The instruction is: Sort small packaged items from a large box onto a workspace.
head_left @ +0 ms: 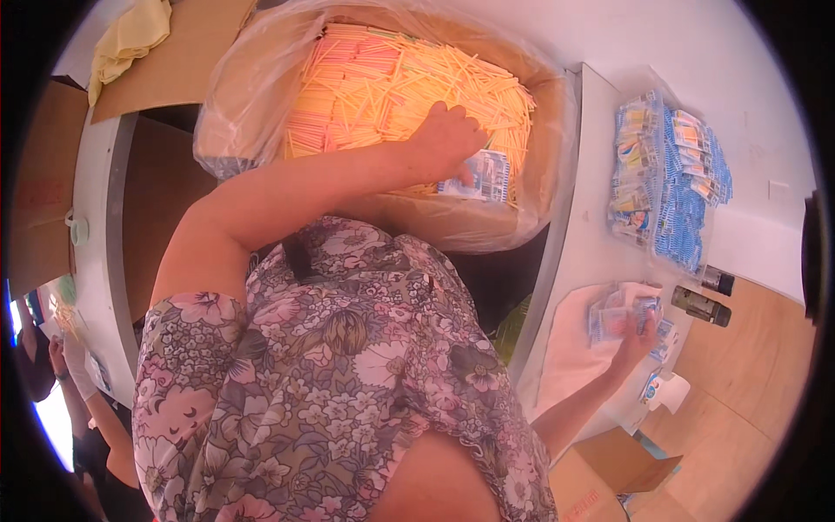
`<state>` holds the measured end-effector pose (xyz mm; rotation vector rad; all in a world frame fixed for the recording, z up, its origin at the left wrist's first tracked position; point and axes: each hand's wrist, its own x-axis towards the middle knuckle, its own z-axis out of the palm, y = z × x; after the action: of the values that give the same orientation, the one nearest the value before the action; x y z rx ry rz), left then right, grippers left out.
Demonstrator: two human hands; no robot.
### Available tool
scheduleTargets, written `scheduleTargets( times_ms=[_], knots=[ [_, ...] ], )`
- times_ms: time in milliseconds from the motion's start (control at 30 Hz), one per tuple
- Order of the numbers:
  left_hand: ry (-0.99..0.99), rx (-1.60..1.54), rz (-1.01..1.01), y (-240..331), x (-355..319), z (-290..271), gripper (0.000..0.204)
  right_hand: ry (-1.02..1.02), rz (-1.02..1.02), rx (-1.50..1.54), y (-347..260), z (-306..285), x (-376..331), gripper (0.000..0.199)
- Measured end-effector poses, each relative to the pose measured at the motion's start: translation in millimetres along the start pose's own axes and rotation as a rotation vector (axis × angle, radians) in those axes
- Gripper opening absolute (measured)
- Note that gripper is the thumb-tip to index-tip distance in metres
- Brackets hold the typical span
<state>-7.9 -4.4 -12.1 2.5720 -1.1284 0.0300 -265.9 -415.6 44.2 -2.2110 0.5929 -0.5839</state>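
Observation:
My left hand (448, 137) reaches into a large cardboard box (452, 228) lined with a clear plastic bag and filled with thin orange, pink and yellow sticks (383, 83). Its fingers rest on the sticks and pinch a small blue-and-white packet (480, 177). My right hand (633, 335) holds a fanned bunch of similar small packets (613, 317) above a pale pink cloth (570, 348) on the white table (591, 244). My flowered shirt fills the middle of the view and hides the space under it.
A clear bag of several blue and yellow packets (670, 187) lies on the white table to the right. Two dark cylinders (706, 296) sit near it. A yellow cloth (130, 35) lies on cardboard at top left. Another person's gloved hand (76, 365) works at lower left. An open cardboard box (609, 470) stands at lower right.

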Motion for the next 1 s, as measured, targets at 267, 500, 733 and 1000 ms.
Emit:
scheduleTargets(
  times_ms=[267,500,733,1000],
  knots=[
    [-0.044,-0.287,-0.188,-9.1,9.5,7.1,0.03,0.078,0.183,-0.169,75.0,-15.4,-1.2,0.037],
    [0.223,-0.218,-0.132,-12.4,0.6,1.4,0.006,0.265,-0.257,-0.612,51.2,-16.4,7.5,0.029],
    [0.262,-0.741,0.077,-24.5,-10.4,8.1,0.006,0.089,-0.582,-0.221,-117.0,128.8,-7.6,0.019],
    [0.163,-0.686,-0.152,-33.2,-67.8,-34.8,0.013,-0.657,-0.283,0.159,-233.2,279.2,20.4,0.014]
  ],
)
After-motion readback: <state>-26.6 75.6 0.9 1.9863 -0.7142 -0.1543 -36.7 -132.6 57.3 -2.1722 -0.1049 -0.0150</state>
